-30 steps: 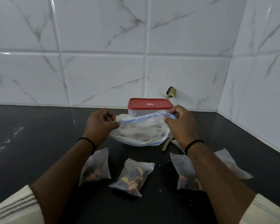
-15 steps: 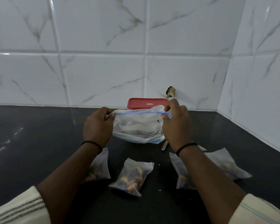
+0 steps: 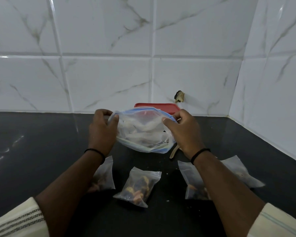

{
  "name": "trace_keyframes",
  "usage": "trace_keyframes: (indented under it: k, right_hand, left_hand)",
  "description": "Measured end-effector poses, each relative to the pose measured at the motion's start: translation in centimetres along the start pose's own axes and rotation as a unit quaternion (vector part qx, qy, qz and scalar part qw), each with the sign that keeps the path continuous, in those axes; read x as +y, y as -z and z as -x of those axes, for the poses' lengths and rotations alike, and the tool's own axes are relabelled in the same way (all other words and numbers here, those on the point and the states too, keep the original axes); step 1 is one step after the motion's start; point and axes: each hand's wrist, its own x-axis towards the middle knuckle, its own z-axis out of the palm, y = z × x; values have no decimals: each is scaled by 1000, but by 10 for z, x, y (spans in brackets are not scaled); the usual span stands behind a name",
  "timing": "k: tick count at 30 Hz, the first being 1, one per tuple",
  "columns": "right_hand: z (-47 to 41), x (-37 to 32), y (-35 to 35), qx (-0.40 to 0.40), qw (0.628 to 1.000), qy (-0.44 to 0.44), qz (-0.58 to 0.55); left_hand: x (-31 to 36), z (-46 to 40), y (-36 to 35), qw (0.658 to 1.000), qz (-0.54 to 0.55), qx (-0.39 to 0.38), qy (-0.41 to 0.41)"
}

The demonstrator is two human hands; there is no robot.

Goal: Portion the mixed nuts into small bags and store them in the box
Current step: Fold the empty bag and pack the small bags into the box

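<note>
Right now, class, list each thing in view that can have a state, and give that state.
large zip bag: held up, mouth pulled open
left hand: gripping the bag's left rim
right hand: gripping its right rim
box: red lid on
middle small bag: filled, lying flat

The wall tiles [image 3: 109, 79] in front of me are white with thin grey-brown marble veins, and the countertop [image 3: 32, 151] is glossy black with pale streaks of reflected light. The big bag [image 3: 143, 132] is clear, cloudy plastic with a blue zip strip along its mouth and a blue edge at the bottom. Behind it the box lid [image 3: 157, 106] is red. The small bags [image 3: 138, 185] are frosted clear, showing dark brown, orange and tan pieces inside. I wear a thin black band [image 3: 95, 151] on each wrist, and my sleeves [image 3: 19, 221] are cream; the left one carries dark grey stripes.
</note>
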Motion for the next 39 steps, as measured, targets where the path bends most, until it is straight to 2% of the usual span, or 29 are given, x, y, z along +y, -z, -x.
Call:
trace_keyframes:
  k: [3, 5, 8, 10, 12, 16, 19, 21, 31, 33, 35, 37, 39]
  right_hand:
    - [-4, 1, 0, -47, 991, -60, -111]
    - [-5, 3, 0, -52, 990, -55, -117]
    - [-2, 3, -1, -70, 991, -43, -104]
    - [-1, 1, 0, -89, 987, -62, -120]
    - [-2, -1, 2, -106, 974, -107, -167]
    - [-3, -4, 6, -130, 939, -192, -253]
    - [-3, -8, 8, -151, 910, -210, -323]
    - [-3, -12, 10, -159, 904, -205, -339]
    - [-2, -2, 12, -122, 979, -51, -153]
    - [-3, 3, 9, -95, 990, -26, -104]
    - [-4, 8, 8, -51, 999, 16, -8]
    - [-3, 8, 8, -12, 995, 70, 74]
    - [-3, 6, 8, 7, 989, 114, 96]
  left_hand:
    - [1, -4, 2, 1000, 27, -3, 14]
    - [1, -4, 4, 997, 49, -35, 38]
    - [5, -2, 8, 982, 87, -118, 119]
    - [7, -2, 8, 966, 102, -145, 190]
    - [6, -4, 8, 953, 95, -157, 241]
    - [1, -7, 10, 926, 119, -215, 288]
    - [2, -4, 12, 898, 152, -275, 308]
    - [1, -5, 14, 892, 144, -302, 305]
    - [0, -6, 17, 886, 188, -316, 282]
    - [2, -6, 17, 891, 188, -319, 261]
    - [4, -5, 17, 897, 187, -318, 246]
    - [3, -6, 16, 912, 160, -300, 227]
    - [4, -4, 15, 948, 86, -256, 167]
